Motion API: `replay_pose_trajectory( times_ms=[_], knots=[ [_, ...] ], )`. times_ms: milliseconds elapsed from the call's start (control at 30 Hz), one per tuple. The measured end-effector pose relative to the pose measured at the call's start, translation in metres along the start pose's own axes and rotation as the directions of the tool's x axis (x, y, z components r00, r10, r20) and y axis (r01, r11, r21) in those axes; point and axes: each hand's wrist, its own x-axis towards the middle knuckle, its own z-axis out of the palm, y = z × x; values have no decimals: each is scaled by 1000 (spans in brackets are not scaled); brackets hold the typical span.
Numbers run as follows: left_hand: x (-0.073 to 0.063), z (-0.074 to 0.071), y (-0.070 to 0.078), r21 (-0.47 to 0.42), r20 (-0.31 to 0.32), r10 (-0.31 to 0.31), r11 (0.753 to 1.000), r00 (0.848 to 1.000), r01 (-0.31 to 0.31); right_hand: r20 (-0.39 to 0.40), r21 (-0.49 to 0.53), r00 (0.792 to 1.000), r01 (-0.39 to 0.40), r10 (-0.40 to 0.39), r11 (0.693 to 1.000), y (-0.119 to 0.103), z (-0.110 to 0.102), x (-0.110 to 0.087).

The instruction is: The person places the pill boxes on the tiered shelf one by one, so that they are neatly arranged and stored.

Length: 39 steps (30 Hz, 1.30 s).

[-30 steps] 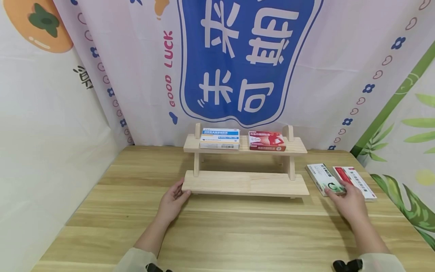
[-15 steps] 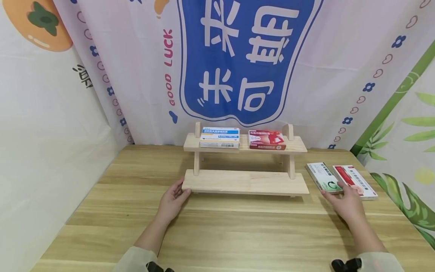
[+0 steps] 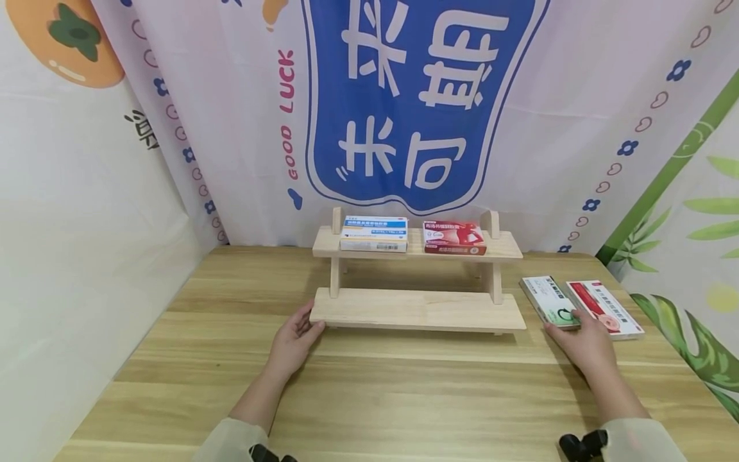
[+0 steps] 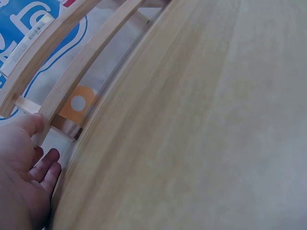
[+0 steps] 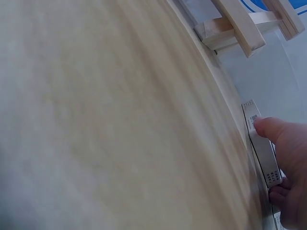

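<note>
A two-tier wooden display rack [image 3: 416,309] stands on the table. My left hand [image 3: 292,343] holds the left end of its lower shelf, thumb at the front corner; in the left wrist view the thumb presses the shelf end and the other fingers curl below it. On the right, my right hand [image 3: 589,343] pinches the near end of a green-and-white medicine box [image 3: 545,296] lying flat. The right wrist view shows the thumb on this box's side [image 5: 259,143]. Beside it, partly behind the fingers, lies a red-and-white medicine box [image 3: 612,308].
On the rack's upper shelf sit a blue-and-white medicine box [image 3: 374,234] and a red medicine box [image 3: 454,238]. A printed cloth [image 3: 248,128] hangs behind the wooden table [image 3: 404,398].
My right hand has shifted slightly left, to the near end of the green-and-white box. The red-and-white box has edged slightly right. My left hand has stayed on the shelf.
</note>
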Motion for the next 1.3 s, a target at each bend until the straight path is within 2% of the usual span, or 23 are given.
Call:
replay_pose_trajectory(
  times_ms=[500,667,833,1100,1300],
  knots=[
    [-1,0,-1,1,2,6,1000,1000,-6,-42,43,996,-70,72,997,-1,-6,-5],
    [-1,0,0,6,5,7,1000,1000,-7,-87,62,994,-58,63,996,-3,-15,-7],
    [-1,-1,2,12,6,2,1000,1000,-2,-141,64,990,-17,26,998,-10,-26,-11],
    [-1,0,1,-4,2,-2,1000,1000,2,-182,81,983,34,-19,996,-28,-47,-16],
    [-2,0,2,-3,-1,-2,1000,1000,2,-240,62,963,140,-122,988,-43,-63,-18]
  ],
)
